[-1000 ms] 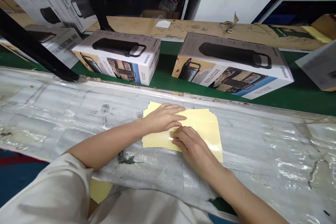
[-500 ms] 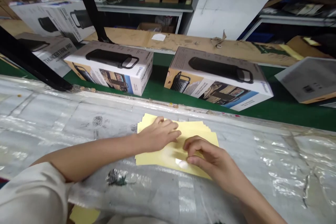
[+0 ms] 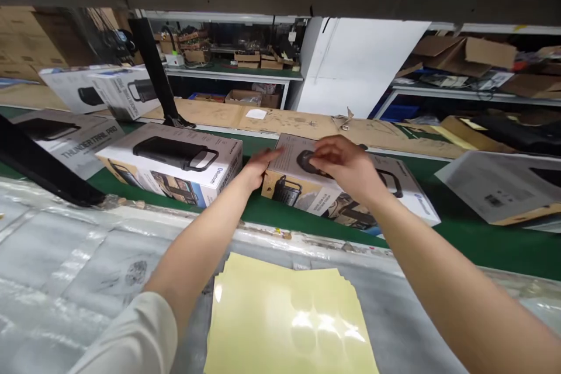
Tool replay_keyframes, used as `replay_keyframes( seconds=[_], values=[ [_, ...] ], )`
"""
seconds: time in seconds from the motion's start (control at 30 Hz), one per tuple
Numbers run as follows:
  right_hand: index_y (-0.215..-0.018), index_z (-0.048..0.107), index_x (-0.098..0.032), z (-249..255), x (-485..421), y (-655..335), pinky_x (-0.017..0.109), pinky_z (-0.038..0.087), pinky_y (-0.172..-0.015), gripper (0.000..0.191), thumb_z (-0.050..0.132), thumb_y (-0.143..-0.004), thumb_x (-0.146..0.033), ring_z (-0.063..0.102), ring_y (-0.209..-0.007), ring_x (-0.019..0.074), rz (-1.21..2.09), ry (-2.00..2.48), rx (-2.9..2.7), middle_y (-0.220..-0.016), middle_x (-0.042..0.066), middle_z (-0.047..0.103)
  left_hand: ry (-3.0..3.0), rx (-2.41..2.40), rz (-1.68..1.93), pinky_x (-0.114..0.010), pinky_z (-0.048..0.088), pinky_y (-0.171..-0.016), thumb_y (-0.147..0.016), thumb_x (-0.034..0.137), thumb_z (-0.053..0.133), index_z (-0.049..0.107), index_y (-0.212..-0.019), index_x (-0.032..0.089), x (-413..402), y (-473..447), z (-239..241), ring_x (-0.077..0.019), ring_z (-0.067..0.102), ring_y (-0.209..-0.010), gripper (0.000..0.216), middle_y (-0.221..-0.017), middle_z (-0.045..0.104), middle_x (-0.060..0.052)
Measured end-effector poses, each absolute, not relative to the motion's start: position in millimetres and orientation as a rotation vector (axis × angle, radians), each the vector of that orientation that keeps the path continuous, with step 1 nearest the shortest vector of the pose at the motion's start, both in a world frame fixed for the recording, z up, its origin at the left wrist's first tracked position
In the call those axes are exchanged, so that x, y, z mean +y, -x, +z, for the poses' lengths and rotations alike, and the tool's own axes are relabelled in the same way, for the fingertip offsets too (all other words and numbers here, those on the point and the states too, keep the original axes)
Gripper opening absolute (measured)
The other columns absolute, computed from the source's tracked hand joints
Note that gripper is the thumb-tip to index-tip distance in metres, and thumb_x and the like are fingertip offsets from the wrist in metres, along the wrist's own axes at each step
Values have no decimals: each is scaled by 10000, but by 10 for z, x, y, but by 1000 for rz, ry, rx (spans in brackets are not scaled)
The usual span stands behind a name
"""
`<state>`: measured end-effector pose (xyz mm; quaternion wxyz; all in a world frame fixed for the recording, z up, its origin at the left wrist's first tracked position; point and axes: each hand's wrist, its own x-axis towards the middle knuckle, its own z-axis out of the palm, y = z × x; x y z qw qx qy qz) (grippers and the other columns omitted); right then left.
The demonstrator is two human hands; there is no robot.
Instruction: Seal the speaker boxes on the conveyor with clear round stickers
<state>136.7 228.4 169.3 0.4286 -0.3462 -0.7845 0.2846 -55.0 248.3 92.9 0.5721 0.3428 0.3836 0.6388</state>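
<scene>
Speaker box (image 3: 325,194), closed, left hand (image 3: 262,166) at end, right hand (image 3: 346,165) above

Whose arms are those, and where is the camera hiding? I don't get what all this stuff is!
There's no robot here, just a person working bare-handed. The camera sits on their head, looking forward and down. Closest to you, yellow sheets lie on a grey worktable. Beyond that, printed boxes sit on a green surface. The left hand is at the left end of one box; the right hand is over its top, fingers bunched. Whether they pinch something tiny, I can't tell.
</scene>
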Motion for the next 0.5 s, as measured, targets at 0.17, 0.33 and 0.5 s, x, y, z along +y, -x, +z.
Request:
replay_keyframes(
  seconds=[0.17,0.33,0.5],
  values=[
    [-928,598,-227,1671,3100,-883,351,518,-764,263,752,-718,-267,623,-764,198,593,834,-2146,-772,-9,638,-729,588,1390,-273,511,-631,-640,162,767,697,-1000,142,2660,547,748,-201,705,-679,367,-808,752,-51],
    [-903,566,-240,1564,3435,-606,311,516,-709,231,700,-717,-219,612,-699,178,534,821,-2254,-732,-39,611,-617,525,1402,-274,500,-643,-588,167,756,700,-965,154,2672,535,678,-193,686,-656,381,-771,733,-27],
    [-898,594,-246,1440,3574,-529,346,516,-763,249,695,-685,-168,609,-741,202,356,918,-2303,-774,-23,642,-598,497,1426,-265,467,-612,-549,183,740,684,-960,164,2685,557,679,-178,646,-610,415,-726,710,-11]
  ],
)
